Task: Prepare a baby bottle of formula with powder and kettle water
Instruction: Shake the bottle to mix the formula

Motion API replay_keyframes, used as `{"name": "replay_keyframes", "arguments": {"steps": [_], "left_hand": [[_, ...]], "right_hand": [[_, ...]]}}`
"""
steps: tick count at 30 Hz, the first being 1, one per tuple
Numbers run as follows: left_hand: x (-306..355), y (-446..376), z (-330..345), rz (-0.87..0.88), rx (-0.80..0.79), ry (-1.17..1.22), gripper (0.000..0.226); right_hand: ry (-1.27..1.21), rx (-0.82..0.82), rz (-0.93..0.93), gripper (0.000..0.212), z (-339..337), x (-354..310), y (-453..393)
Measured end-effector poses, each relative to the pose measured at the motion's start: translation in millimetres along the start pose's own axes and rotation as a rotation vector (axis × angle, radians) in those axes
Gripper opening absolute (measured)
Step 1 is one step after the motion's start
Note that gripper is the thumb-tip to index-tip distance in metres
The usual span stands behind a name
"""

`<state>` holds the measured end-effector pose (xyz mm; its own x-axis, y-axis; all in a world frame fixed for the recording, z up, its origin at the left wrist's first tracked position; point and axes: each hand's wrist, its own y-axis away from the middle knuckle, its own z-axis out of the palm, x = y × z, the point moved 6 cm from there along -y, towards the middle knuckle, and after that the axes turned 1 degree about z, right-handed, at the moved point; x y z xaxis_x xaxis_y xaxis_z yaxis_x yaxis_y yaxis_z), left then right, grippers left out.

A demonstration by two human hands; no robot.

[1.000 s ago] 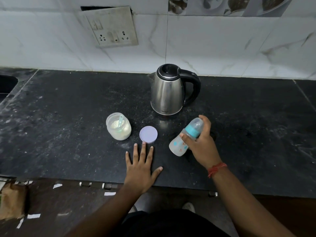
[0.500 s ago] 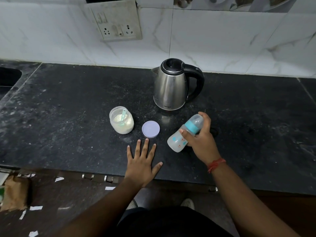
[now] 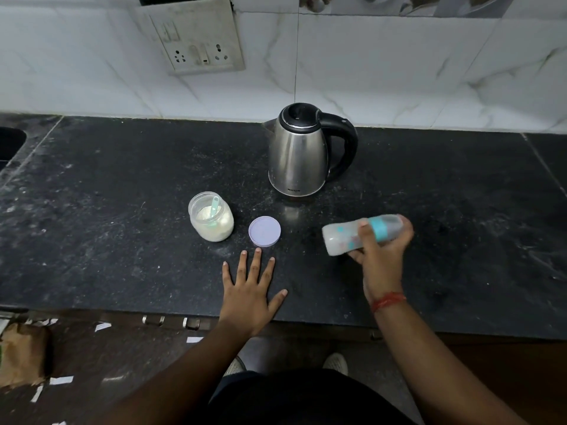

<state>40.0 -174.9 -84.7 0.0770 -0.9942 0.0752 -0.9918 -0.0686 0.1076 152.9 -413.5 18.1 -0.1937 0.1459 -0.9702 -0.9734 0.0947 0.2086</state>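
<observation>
The right hand (image 3: pixel 380 250) grips the capped bottle (image 3: pixel 346 236) on its side above the table (image 3: pixel 122 185), apparently shaking to mix. The left hand (image 3: pixel 250 289) lies flat, empty, near the lid (image 3: pixel 264 231). Next, probably: stand the bottle upright and close the jar (image 3: pixel 211 216).

Both forearms are bare — no sleeves show. A red thread bracelet (image 3: pixel 388 301) circles the right wrist; dark clothing (image 3: pixel 294 397) covers the torso — pale shoes (image 3: pixel 336 363) below.
</observation>
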Motion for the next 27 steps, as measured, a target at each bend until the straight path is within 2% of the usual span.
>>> {"name": "replay_keyframes", "arguments": {"steps": [3,6,7,9,10,13,14,16,17,20,21,23,24,26,27], "left_hand": [[-0.5,0.7,0.3,0.005,0.008,0.012,0.079],[0.0,-0.2,0.2,0.008,0.019,0.015,0.079],[0.2,-0.1,0.6,0.007,0.02,0.018,0.079],[-0.6,0.2,0.7,0.007,0.02,0.02,0.079],[-1.1,-0.1,0.8,0.007,0.015,0.016,0.079],[-0.3,-0.3,1.1,0.006,0.019,0.012,0.079],[-0.4,0.0,1.1,0.007,0.024,0.019,0.079],[-1.1,0.1,1.5,0.008,0.026,0.024,0.079],[-1.2,-0.3,1.6,0.008,0.027,0.02,0.079],[-0.7,-0.8,2.4,0.003,0.025,0.018,0.079],[-1.1,-0.7,3.2,0.004,0.025,0.019,0.079],[-2.4,-0.6,4.2,0.007,0.027,0.018,0.079],[-2.4,-0.8,4.1,0.008,0.026,0.018,0.079],[-1.6,-1.3,4.3,0.005,0.024,0.013,0.079],[-1.4,-1.1,4.7,0.003,0.026,0.014,0.079]], "right_hand": [[0.161,-0.263,0.02,0.075,13.6,3.7,3.4],[0.02,-0.133,0.03,0.072,8.2,4.1,3.5],[0.021,-0.143,0.032,0.07,11.0,4.5,5.5],[0.162,-0.308,0.02,0.07,25.7,9.7,12.5],[0.183,-0.334,0.008,0.069,28.3,11.1,14.5],[-0.028,-0.096,0.012,0.061,13.9,2.8,6.1],[-0.059,-0.092,0.027,0.058,13.6,0.4,3.8],[0.007,-0.219,0.052,0.057,17.8,-1.1,-0.2],[0.02,-0.219,0.047,0.056,15.6,-3.1,-3.7],[-0.093,0.005,0.002,0.051,-5.0,-14.6,-14.4],[-0.077,-0.032,0.007,0.052,-2.5,-15.9,-14.4],[0.026,-0.213,0.039,0.059,8.2,-9.5,-10.3],[0.041,-0.217,0.032,0.06,8.1,-7.0,-8.2],[-0.079,-0.051,0.012,0.054,-1.8,-6.1,-7.6],[-0.129,-0.019,0.023,0.052,-3.8,-4.2,-7.3]]}}
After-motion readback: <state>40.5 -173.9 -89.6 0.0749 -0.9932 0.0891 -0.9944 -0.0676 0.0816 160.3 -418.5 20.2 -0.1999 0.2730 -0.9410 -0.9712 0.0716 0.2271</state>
